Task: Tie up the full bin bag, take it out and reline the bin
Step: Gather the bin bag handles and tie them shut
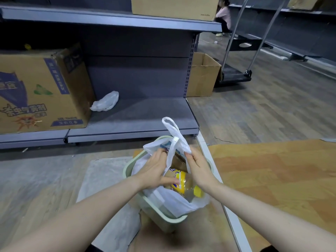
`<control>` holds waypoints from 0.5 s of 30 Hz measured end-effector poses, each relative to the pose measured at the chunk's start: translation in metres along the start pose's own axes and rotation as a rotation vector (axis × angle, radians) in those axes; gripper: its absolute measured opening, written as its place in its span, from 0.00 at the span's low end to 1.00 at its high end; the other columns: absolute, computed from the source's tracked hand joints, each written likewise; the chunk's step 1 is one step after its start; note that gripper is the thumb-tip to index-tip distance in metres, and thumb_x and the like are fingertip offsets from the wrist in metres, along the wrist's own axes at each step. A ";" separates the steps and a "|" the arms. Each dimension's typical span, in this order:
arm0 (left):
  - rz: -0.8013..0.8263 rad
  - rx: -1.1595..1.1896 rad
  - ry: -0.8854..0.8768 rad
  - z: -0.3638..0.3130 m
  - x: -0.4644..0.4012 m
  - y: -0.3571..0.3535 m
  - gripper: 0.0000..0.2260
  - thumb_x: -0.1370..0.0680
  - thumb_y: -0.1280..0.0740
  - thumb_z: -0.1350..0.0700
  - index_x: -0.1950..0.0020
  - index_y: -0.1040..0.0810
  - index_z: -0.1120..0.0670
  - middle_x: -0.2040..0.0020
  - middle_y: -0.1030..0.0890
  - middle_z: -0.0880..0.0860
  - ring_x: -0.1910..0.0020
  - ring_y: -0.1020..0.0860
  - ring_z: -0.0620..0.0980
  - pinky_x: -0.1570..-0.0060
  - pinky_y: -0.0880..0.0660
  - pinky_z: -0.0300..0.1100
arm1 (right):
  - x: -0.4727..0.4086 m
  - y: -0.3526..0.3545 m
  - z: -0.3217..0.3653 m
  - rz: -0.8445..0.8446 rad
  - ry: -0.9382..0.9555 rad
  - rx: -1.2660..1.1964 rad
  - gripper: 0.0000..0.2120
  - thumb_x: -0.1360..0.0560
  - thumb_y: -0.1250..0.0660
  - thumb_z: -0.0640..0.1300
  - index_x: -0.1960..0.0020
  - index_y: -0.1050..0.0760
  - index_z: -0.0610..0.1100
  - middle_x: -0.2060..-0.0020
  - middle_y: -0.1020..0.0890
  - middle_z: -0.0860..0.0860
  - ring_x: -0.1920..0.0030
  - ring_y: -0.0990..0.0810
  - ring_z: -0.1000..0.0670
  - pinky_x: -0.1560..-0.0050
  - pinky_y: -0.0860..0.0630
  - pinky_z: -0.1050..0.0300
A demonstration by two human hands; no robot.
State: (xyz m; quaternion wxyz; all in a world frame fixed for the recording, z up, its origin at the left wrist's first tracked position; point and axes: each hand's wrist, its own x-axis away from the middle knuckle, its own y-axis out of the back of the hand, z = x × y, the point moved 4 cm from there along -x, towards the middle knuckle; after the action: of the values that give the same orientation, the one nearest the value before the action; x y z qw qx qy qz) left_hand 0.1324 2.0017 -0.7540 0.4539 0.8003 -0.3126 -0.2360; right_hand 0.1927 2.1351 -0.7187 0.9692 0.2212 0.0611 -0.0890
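The pale green bin [156,218] sits on the floor, the full white bin bag [171,202] still inside it. The left hand [154,170] and right hand [197,169] both pinch its handles [172,135], not yet knotted. A loose pull could likely slip a handle free, or spill the yellow-capped bottle [190,186]. Beyond, a spare bag [105,101] lies on the shelf [145,113] beside a printed carton [36,91]; a trolley [236,73] stands farther off.

large printed carton [36,91] with blurred chinese lettering, upper box [174,6] small illegible print
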 end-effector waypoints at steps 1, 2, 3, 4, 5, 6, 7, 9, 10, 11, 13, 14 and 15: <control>-0.023 0.003 0.015 0.002 0.000 -0.002 0.50 0.40 0.41 0.23 0.33 0.36 0.61 0.43 0.35 0.51 0.43 0.35 0.49 0.42 0.35 0.41 | 0.001 -0.006 -0.002 0.003 -0.017 0.038 0.12 0.18 0.48 0.47 0.45 0.26 0.53 0.52 0.22 0.54 0.48 0.25 0.55 0.41 0.33 0.60; -0.044 0.013 0.030 0.001 0.001 -0.003 0.48 0.40 0.41 0.24 0.33 0.35 0.60 0.43 0.35 0.52 0.43 0.35 0.49 0.43 0.33 0.42 | 0.003 -0.013 -0.001 0.013 -0.038 0.083 0.12 0.18 0.48 0.47 0.48 0.26 0.54 0.55 0.23 0.56 0.51 0.26 0.57 0.41 0.34 0.60; -0.061 0.033 0.040 0.001 0.002 -0.004 0.46 0.39 0.40 0.25 0.34 0.34 0.58 0.44 0.34 0.52 0.44 0.35 0.49 0.44 0.33 0.42 | 0.005 -0.019 0.000 0.021 -0.054 0.100 0.13 0.18 0.49 0.46 0.52 0.27 0.54 0.58 0.25 0.57 0.54 0.27 0.57 0.43 0.35 0.61; -0.076 0.054 0.039 0.000 0.003 -0.004 0.45 0.39 0.39 0.27 0.34 0.34 0.57 0.45 0.34 0.52 0.45 0.35 0.49 0.44 0.33 0.41 | 0.006 -0.024 0.003 0.025 -0.057 0.087 0.14 0.18 0.49 0.45 0.55 0.27 0.53 0.60 0.25 0.56 0.55 0.27 0.56 0.46 0.32 0.60; -0.080 0.071 0.034 -0.002 0.004 -0.004 0.43 0.39 0.39 0.30 0.34 0.34 0.57 0.45 0.34 0.52 0.46 0.36 0.49 0.44 0.34 0.39 | 0.006 -0.029 0.004 0.033 -0.061 0.070 0.14 0.18 0.49 0.44 0.56 0.27 0.51 0.60 0.24 0.54 0.56 0.26 0.54 0.49 0.29 0.56; -0.084 0.078 0.031 -0.005 0.005 -0.003 0.41 0.39 0.38 0.32 0.34 0.34 0.57 0.46 0.35 0.51 0.46 0.36 0.48 0.46 0.35 0.38 | 0.007 -0.031 0.008 0.044 -0.071 0.067 0.15 0.18 0.49 0.43 0.54 0.25 0.46 0.60 0.23 0.51 0.57 0.25 0.52 0.52 0.27 0.53; -0.092 0.081 0.028 -0.007 0.006 -0.002 0.39 0.39 0.38 0.35 0.35 0.33 0.58 0.47 0.35 0.51 0.47 0.36 0.48 0.46 0.35 0.37 | 0.006 -0.033 0.010 0.058 -0.092 0.073 0.15 0.18 0.49 0.43 0.53 0.25 0.43 0.60 0.22 0.49 0.59 0.24 0.51 0.54 0.26 0.51; -0.099 0.093 0.021 -0.011 0.006 0.002 0.35 0.38 0.39 0.40 0.36 0.33 0.59 0.48 0.36 0.51 0.47 0.37 0.49 0.45 0.35 0.39 | 0.004 -0.034 0.015 0.066 -0.115 0.139 0.14 0.18 0.50 0.44 0.53 0.26 0.42 0.62 0.21 0.49 0.63 0.23 0.51 0.59 0.25 0.49; -0.094 0.094 0.014 -0.011 0.006 0.003 0.34 0.37 0.40 0.42 0.36 0.33 0.59 0.47 0.35 0.52 0.46 0.36 0.50 0.43 0.35 0.41 | 0.005 -0.036 0.016 0.063 -0.124 0.172 0.14 0.19 0.50 0.45 0.54 0.27 0.43 0.64 0.21 0.49 0.65 0.22 0.50 0.62 0.24 0.51; -0.086 0.095 0.005 -0.011 0.005 0.003 0.33 0.36 0.42 0.43 0.36 0.33 0.58 0.46 0.34 0.53 0.45 0.36 0.50 0.42 0.35 0.41 | 0.006 -0.037 0.017 0.053 -0.141 0.182 0.15 0.19 0.50 0.45 0.55 0.27 0.43 0.66 0.21 0.50 0.67 0.22 0.50 0.68 0.24 0.54; -0.116 0.114 -0.006 -0.013 0.008 0.004 0.26 0.32 0.46 0.45 0.40 0.31 0.59 0.46 0.32 0.54 0.47 0.35 0.51 0.43 0.35 0.42 | 0.009 -0.038 0.020 0.014 -0.184 0.157 0.15 0.19 0.49 0.44 0.59 0.28 0.42 0.72 0.24 0.51 0.73 0.25 0.52 0.76 0.30 0.61; -0.153 0.106 -0.008 -0.015 0.011 0.005 0.21 0.30 0.47 0.47 0.45 0.29 0.59 0.49 0.32 0.54 0.50 0.34 0.51 0.47 0.34 0.43 | 0.010 -0.038 0.022 -0.022 -0.190 0.150 0.16 0.20 0.48 0.42 0.63 0.29 0.41 0.73 0.25 0.50 0.74 0.26 0.51 0.75 0.31 0.60; -0.217 0.063 -0.008 -0.017 0.014 0.005 0.16 0.29 0.48 0.50 0.51 0.29 0.59 0.53 0.31 0.54 0.54 0.34 0.51 0.51 0.33 0.45 | 0.011 -0.039 0.022 -0.061 -0.194 0.131 0.17 0.21 0.47 0.39 0.68 0.32 0.42 0.75 0.26 0.48 0.74 0.27 0.50 0.72 0.31 0.57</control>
State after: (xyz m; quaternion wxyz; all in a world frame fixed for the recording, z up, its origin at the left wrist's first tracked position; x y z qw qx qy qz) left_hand 0.1524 1.9996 -0.7432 0.3989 0.8425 -0.2331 -0.2772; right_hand 0.1970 2.0898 -0.7173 0.9510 0.2722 -0.0324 -0.1432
